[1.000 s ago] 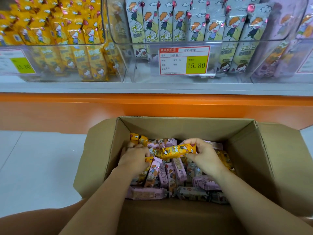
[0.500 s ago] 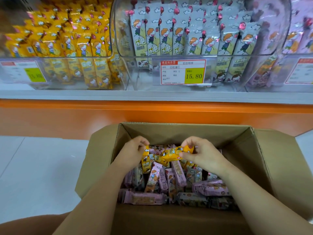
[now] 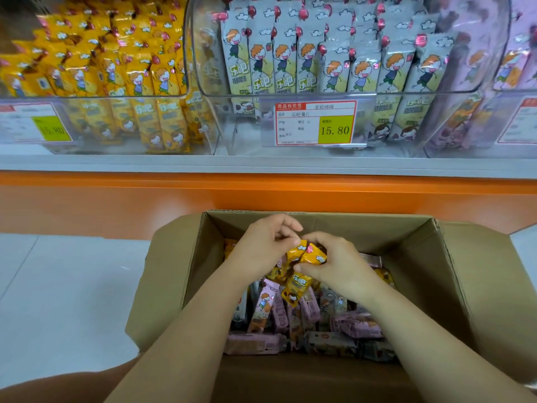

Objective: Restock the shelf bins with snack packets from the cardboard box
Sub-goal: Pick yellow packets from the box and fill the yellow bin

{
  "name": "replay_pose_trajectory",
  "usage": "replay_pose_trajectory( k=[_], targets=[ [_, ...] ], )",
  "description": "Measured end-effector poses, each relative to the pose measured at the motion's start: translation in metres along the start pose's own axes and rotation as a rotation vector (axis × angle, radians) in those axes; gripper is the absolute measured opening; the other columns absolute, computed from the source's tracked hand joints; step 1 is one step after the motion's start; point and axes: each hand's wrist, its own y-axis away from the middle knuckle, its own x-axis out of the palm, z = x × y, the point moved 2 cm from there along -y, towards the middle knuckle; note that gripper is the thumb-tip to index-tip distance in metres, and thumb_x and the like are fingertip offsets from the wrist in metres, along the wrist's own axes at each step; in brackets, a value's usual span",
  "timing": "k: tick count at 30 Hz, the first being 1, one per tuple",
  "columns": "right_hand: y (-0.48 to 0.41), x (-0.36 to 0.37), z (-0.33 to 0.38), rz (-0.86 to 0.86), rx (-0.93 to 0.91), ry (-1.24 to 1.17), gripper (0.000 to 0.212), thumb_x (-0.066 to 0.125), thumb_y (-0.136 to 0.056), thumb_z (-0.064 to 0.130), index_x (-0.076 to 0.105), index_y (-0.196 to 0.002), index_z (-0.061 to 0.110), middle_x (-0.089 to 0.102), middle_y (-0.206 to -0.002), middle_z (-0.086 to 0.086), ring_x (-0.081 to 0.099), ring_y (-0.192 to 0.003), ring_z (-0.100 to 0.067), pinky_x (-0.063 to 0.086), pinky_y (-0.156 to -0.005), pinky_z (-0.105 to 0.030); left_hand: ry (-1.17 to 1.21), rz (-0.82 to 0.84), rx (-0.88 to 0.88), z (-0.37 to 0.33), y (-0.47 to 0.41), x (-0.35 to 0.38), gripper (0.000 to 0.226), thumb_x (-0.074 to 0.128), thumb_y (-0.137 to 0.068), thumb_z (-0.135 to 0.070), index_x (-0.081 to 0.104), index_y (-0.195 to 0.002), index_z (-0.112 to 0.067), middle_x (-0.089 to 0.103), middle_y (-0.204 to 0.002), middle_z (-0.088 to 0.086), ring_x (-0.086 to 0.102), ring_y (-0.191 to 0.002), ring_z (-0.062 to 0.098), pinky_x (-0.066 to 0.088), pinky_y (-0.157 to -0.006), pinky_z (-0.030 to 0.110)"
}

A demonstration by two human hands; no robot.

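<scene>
An open cardboard box [image 3: 453, 274] stands on the floor below the shelf, holding several pink, grey and yellow snack packets [image 3: 270, 309]. Both hands meet above the box's middle. My right hand [image 3: 334, 263] grips yellow packets [image 3: 305, 257] at their top ends, and they hang down from it. My left hand [image 3: 264, 245] pinches the same bunch from the left. Above, a clear bin of yellow packets [image 3: 110, 77] sits at the left, a bin of grey packets [image 3: 319, 62] in the middle and a bin of pink packets [image 3: 511, 59] at the right.
A price tag reading 15.80 [image 3: 315, 123] hangs on the middle bin's front, with another tag [image 3: 35, 123] on the left bin. An orange panel [image 3: 116, 205] runs under the shelf edge. Pale floor tiles [image 3: 64, 301] lie left of the box.
Both hands rose out of the packet pile and came together. The yellow packets, held apart before, are now bunched in one cluster between the hands. The view shifted slightly upward.
</scene>
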Motion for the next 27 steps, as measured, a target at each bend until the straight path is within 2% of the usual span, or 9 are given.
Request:
replay_pose_trajectory(
  k=[2,5,8,11,14,17,21,23,27],
  targets=[
    [0.001,-0.001,-0.006,-0.053,0.002,-0.035,0.024,0.076,-0.078,0.022,0.064,-0.099,0.023,0.065,-0.089,0.008,0.059,-0.08,-0.008,0.044,-0.067,-0.016,0.08,0.002,-0.014,0.0,-0.003,0.008,0.018,0.063,-0.089,-0.009,0.06,-0.094,-0.026,0.065,-0.081,-0.009,0.064,-0.082,0.007,0.056,-0.072,0.024],
    [0.002,-0.002,-0.02,-0.092,0.015,-0.016,0.022,0.076,-0.078,0.025,0.066,-0.096,0.02,0.066,-0.086,0.005,0.06,-0.08,-0.012,0.047,-0.069,-0.024,0.167,0.051,-0.039,0.002,-0.008,0.021,0.016,0.062,-0.089,-0.007,0.062,-0.096,-0.021,0.065,-0.08,-0.008,0.062,-0.073,0.003,0.053,-0.065,0.017],
    [0.002,-0.007,-0.039,-0.117,0.081,0.053,0.02,0.076,-0.078,0.028,0.063,-0.092,0.022,0.064,-0.086,0.007,0.06,-0.077,-0.014,0.046,-0.065,-0.024,0.224,0.017,-0.133,0.018,-0.015,0.026,0.015,0.059,-0.093,-0.018,0.062,-0.107,-0.023,0.068,-0.095,-0.008,0.064,-0.088,0.007,0.054,-0.079,0.022],
    [0.002,-0.013,-0.058,-0.161,0.143,0.04,0.019,0.076,-0.078,0.029,0.062,-0.089,0.023,0.064,-0.087,0.006,0.061,-0.08,-0.014,0.05,-0.069,-0.029,-0.085,0.02,-0.252,0.056,-0.02,0.027,0.024,0.055,-0.096,-0.022,0.06,-0.119,-0.019,0.062,-0.116,-0.008,0.056,-0.107,0.007,0.042,-0.087,0.019],
    [0.002,-0.014,-0.068,-0.174,0.155,0.026,0.015,0.074,-0.079,0.031,0.061,-0.084,0.026,0.065,-0.082,0.007,0.062,-0.078,-0.011,0.052,-0.07,-0.034,-0.465,0.192,-0.327,0.094,-0.022,0.037,0.034,0.059,-0.093,-0.02,0.057,-0.127,-0.021,0.052,-0.132,0.002,0.052,-0.118,0.018,0.044,-0.098,0.03],
    [0.002,-0.009,-0.072,-0.161,0.164,0.031,0.012,0.072,-0.082,0.033,0.062,-0.084,0.026,0.067,-0.08,0.009,0.062,-0.076,-0.004,0.051,-0.068,-0.028,-0.694,0.244,-0.318,0.105,-0.027,0.049,0.041,0.06,-0.09,-0.015,0.054,-0.128,-0.029,0.04,-0.136,0.003,0.045,-0.123,0.023,0.044,-0.097,0.036],
    [0.003,-0.001,-0.078,-0.133,0.188,0.061,0.018,0.07,-0.083,0.034,0.066,-0.092,0.019,0.068,-0.085,0.007,0.062,-0.08,-0.007,0.051,-0.071,-0.026,-0.937,0.316,-0.295,0.105,-0.031,0.06,0.051,0.06,-0.089,-0.014,0.047,-0.135,-0.032,0.036,-0.14,0.005,0.038,-0.128,0.027,0.045,-0.096,0.039],
    [0.004,0.0,-0.079,-0.132,0.191,0.055,0.016,0.07,-0.083,0.033,0.064,-0.09,0.019,0.065,-0.081,0.009,0.061,-0.078,-0.007,0.049,-0.067,-0.021,-0.982,0.304,-0.263,0.107,-0.03,0.06,0.051,0.062,-0.09,-0.023,0.046,-0.137,-0.032,0.036,-0.141,0.005,0.036,-0.129,0.027,0.042,-0.098,0.039],
    [0.004,-0.002,-0.079,-0.113,0.19,0.057,0.021,0.07,-0.083,0.034,0.063,-0.096,0.02,0.064,-0.083,0.009,0.061,-0.081,-0.009,0.045,-0.064,-0.018,-0.822,0.185,-0.216,0.102,-0.025,0.051,0.049,0.062,-0.09,-0.034,0.047,-0.136,-0.028,0.039,-0.14,0.0,0.036,-0.129,0.023,0.046,-0.096,0.038]
  ],
)
